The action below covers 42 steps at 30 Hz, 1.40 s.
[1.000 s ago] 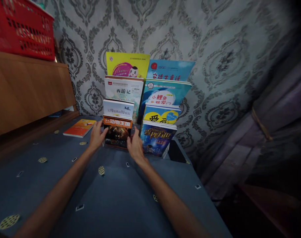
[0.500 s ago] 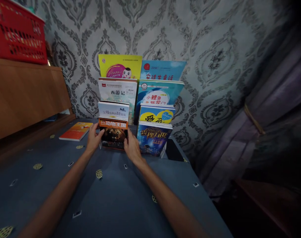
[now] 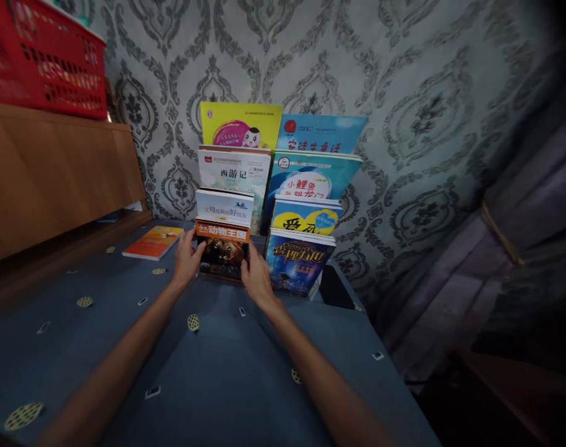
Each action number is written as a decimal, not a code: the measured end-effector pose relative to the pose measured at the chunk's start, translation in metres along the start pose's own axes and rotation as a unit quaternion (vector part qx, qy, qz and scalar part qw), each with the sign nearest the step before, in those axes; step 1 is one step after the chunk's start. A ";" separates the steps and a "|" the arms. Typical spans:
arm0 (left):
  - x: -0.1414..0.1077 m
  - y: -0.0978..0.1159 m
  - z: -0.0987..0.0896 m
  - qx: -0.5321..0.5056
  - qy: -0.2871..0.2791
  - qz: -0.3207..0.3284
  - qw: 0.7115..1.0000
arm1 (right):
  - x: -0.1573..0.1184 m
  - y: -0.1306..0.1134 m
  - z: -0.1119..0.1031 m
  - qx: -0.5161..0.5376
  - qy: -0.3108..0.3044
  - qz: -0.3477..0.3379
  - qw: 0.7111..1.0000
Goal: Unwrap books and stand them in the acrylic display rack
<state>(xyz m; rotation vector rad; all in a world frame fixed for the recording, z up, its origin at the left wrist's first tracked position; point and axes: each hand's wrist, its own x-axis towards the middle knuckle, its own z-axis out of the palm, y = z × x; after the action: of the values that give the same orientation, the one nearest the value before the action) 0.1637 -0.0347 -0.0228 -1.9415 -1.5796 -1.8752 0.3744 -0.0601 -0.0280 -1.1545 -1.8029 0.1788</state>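
Observation:
My left hand grips the left edge of an orange and black book with a lion on its cover. At the right edge of that same book, my right hand has its thumb on the front. The book stands upright at the front of the left column, before a pale blue book, a white book and a yellow-green book. In the right column a dark blue book stands in front of a yellow and blue book and teal and blue books.
An orange book lies flat to the left on the blue patterned cloth. A red basket sits on a wooden cabinet at the left. A dark flat object lies right of the books, and a curtain hangs farther right.
The view has shifted a little, so the books and hands appear farther right. Both hands remain on the lion book's side edges.

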 end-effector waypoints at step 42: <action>-0.010 -0.038 -0.022 -0.085 -0.178 0.036 0.980 | -0.070 0.001 0.019 -0.123 0.047 -0.087 0.987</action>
<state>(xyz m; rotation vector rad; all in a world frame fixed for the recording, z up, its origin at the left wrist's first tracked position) 0.1255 -0.0357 -0.0467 -2.4904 -1.4335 -1.7622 0.3669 -0.1067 -0.0833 -1.1466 -1.8680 -0.2033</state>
